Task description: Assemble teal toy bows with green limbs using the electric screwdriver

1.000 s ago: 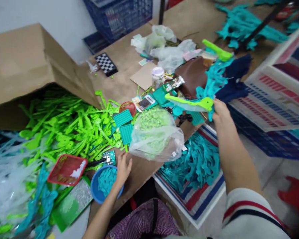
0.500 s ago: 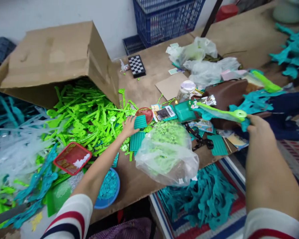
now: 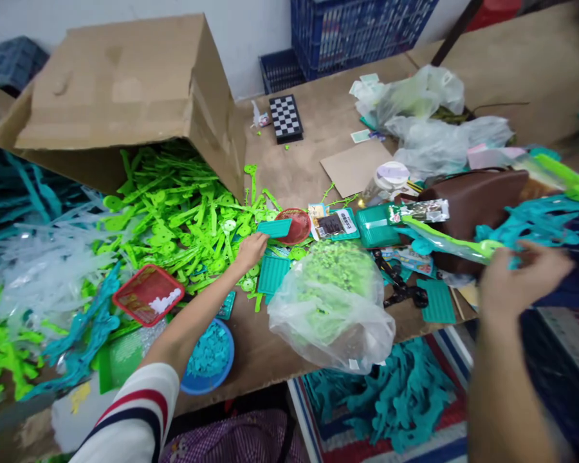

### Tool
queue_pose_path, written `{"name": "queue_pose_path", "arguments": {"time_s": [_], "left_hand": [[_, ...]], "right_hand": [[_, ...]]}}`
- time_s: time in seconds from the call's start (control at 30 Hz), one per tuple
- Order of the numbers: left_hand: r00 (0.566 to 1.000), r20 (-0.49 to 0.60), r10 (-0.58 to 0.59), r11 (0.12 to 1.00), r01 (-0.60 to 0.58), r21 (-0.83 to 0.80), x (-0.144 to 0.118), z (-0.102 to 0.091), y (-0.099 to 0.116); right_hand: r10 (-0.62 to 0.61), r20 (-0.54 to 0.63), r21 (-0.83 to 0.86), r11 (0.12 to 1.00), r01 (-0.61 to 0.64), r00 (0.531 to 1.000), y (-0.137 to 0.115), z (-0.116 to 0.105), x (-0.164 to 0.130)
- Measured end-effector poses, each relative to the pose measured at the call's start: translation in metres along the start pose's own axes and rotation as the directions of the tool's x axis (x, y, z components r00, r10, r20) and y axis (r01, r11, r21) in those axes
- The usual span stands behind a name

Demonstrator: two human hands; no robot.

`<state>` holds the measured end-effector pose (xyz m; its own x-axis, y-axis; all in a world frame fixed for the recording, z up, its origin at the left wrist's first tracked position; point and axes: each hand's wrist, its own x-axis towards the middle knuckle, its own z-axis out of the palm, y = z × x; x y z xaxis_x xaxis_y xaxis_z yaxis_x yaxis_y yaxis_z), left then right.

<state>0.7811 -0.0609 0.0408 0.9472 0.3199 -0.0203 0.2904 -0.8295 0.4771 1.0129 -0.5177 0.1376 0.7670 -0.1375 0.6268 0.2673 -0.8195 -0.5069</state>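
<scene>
Left hand (image 3: 251,249) pinches a small teal plate (image 3: 274,227) by its near edge, lifting it just above the bench (image 3: 299,173) beside a red basket (image 3: 296,225) and the heap of green parts (image 3: 174,218). The plate looks thin, stiff and light, flat with a ribbed face, so an edge pinch should suit it. Right hand (image 3: 516,280) is closed around a green stick (image 3: 451,241) with a round end, near the brown bag (image 3: 477,199); blur hides its fingers.
</scene>
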Motion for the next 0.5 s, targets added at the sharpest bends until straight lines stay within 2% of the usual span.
{"name": "queue_pose_path", "arguments": {"time_s": [0.03,0.07,0.1,0.13,0.2,0.27,0.33,0.4,0.43,0.47,0.5], "left_hand": [[0.999,-0.044,-0.017,1.000,0.017,-0.020,-0.004,-0.005,0.003],[0.993,-0.106,-0.043,0.998,0.037,-0.058,-0.011,-0.012,0.005],[0.980,-0.181,-0.077,0.992,0.058,-0.108,-0.021,-0.021,0.007],[0.959,-0.257,-0.119,0.984,0.079,-0.160,-0.034,-0.031,0.008],[0.899,-0.378,-0.223,0.959,0.134,-0.248,-0.073,-0.054,0.007],[0.848,-0.413,-0.332,0.932,0.229,-0.280,-0.125,-0.076,0.003],[0.784,-0.390,-0.483,0.866,0.363,-0.343,-0.183,-0.090,0.002],[0.667,-0.221,-0.711,0.674,0.557,-0.485,-0.242,-0.094,0.008],[0.601,-0.129,-0.789,0.567,0.631,-0.530,-0.270,-0.093,0.015],[0.556,-0.060,-0.829,0.493,0.677,-0.546,-0.296,-0.092,0.023],[0.531,-0.013,-0.847,0.450,0.704,-0.550,-0.320,-0.091,0.032]], "right_hand": [[0.014,0.143,0.167,0.985,-0.038,0.990,-0.032,0.001,-0.033],[-0.056,0.364,0.287,0.956,-0.055,0.930,-0.063,0.004,-0.067],[-0.218,0.652,0.382,0.922,-0.067,0.726,-0.093,0.010,-0.100],[-0.295,0.727,0.426,0.902,-0.070,0.620,-0.120,0.018,-0.129],[-0.341,0.814,0.410,0.911,-0.049,0.471,-0.163,0.038,-0.171],[-0.363,0.820,0.400,0.916,0.011,0.443,-0.195,0.062,-0.189],[-0.426,0.797,0.431,0.898,0.091,0.428,-0.222,0.090,-0.192],[-0.463,0.804,0.413,0.886,0.209,0.373,-0.246,0.117,-0.190],[-0.438,0.835,0.355,0.892,0.280,0.335,-0.255,0.130,-0.190],[-0.400,0.866,0.297,0.894,0.337,0.299,-0.261,0.141,-0.191],[-0.374,0.885,0.263,0.893,0.364,0.278,-0.264,0.149,-0.192]]}}
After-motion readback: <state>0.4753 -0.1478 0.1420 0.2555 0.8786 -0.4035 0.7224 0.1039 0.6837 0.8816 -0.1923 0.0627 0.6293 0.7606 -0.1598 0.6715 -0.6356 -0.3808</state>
